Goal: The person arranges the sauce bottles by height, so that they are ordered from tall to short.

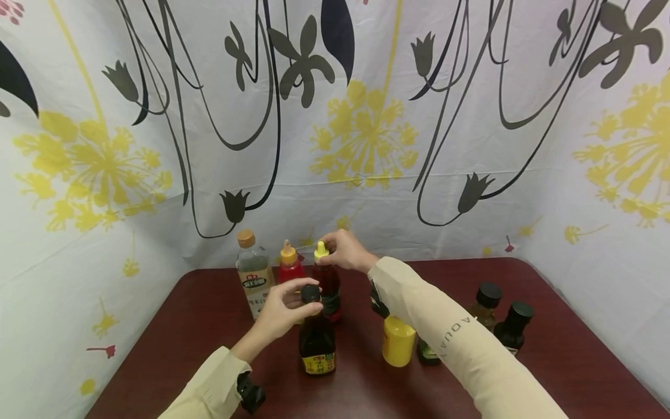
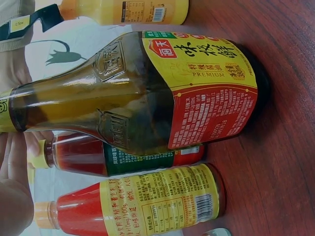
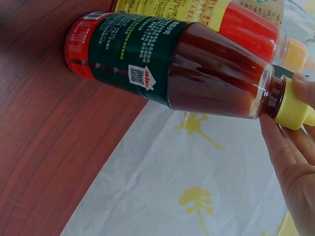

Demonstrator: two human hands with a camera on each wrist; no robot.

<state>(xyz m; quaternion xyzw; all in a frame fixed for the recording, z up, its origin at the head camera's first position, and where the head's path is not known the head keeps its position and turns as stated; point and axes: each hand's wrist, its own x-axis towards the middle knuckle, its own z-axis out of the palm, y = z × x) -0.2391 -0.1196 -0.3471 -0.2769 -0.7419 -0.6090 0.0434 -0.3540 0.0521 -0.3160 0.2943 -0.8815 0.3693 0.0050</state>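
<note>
- Left hand (image 1: 280,308): thumb and fingers pinch the black cap (image 1: 311,294) of one soy sauce bottle (image 1: 316,337), upright on the table (image 1: 173,337).
- Right hand (image 1: 346,251): pinches the yellow nozzle cap (image 1: 321,252) of one dark-red sauce bottle (image 1: 328,285), just behind.
- Two bottles left of that — one red squeeze bottle (image 1: 290,271), one tall clear bottle (image 1: 252,273).
- Four containers rightward — one yellow bottle (image 1: 398,343), one green-labelled container (image 1: 429,353) mostly hidden, two dark-capped bottles (image 1: 513,331).

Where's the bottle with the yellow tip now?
In the head view, the yellow-tipped bottle is near centre, right of the red squeeze bottle, its cap pinched by the right hand.
</note>
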